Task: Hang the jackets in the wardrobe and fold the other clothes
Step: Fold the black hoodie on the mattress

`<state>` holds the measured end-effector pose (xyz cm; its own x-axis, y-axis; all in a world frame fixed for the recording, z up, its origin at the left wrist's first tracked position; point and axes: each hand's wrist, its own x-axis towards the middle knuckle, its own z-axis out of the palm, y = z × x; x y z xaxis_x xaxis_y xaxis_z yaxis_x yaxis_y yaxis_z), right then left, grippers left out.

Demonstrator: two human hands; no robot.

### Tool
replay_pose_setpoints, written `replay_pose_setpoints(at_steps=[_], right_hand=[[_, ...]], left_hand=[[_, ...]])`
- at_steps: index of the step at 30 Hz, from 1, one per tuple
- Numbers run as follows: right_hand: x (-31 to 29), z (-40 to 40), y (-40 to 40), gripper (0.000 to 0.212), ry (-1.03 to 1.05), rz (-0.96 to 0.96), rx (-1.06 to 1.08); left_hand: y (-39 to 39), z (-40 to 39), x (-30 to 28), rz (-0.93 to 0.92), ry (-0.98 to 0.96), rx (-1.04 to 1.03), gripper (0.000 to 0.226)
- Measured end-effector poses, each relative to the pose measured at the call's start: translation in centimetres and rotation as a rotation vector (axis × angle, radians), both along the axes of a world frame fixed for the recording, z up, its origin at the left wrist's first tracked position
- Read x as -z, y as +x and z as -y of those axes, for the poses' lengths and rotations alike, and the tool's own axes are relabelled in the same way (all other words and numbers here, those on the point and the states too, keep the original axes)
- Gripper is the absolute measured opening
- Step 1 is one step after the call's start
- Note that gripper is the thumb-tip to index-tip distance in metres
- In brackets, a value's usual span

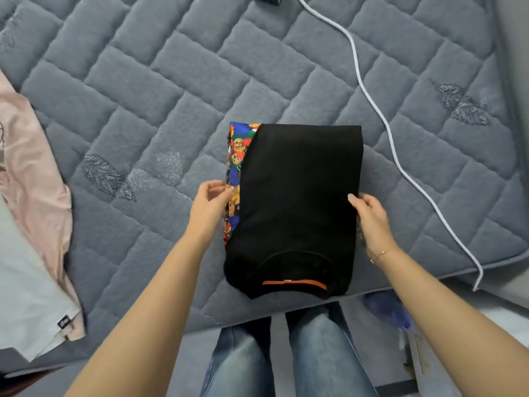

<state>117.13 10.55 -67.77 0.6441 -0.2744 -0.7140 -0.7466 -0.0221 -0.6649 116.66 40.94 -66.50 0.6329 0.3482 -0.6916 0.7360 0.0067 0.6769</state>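
A black top (297,202) with a bright printed panel along its left side lies folded into a narrow rectangle on the bed (171,81), near the bed's front edge, collar toward the person. The left hand (210,200) pinches the top's left edge at the printed strip, and the right hand (372,216) grips its right edge, fingers curled around the fabric. Both hold it at about mid-length.

By the look of it, the sides are already tucked in and the lengthwise fold is either done or being tidied; one more fold across may be left. Left of the top, at the bed's edge, a pink garment (34,173) and a white garment (28,296) lie loose and overlapping, so these probably need folding yet. No jackets or wardrobe show here, so how that part stands cannot be told. A white cable (380,116) trails across the bed right of the top.
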Motion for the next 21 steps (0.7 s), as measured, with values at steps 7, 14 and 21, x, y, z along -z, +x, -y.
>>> replay_pose_setpoints(at_steps=[7,14,21], right_hand=[[0.9,-2.2,11.8,0.046,-0.063,0.095,-0.105],[4.4,-3.6,14.5,0.047,-0.347,0.103,-0.107],[2.4,-3.7,13.2,0.037,-0.657,0.316,-0.249]], left_hand=[[11.8,1.7,1.4,0.069,0.095,-0.055,0.021],[13.5,2.2,5.1,0.059,0.24,-0.147,0.025],[13.0,3.5,3.4,0.132,0.684,0.013,0.026]])
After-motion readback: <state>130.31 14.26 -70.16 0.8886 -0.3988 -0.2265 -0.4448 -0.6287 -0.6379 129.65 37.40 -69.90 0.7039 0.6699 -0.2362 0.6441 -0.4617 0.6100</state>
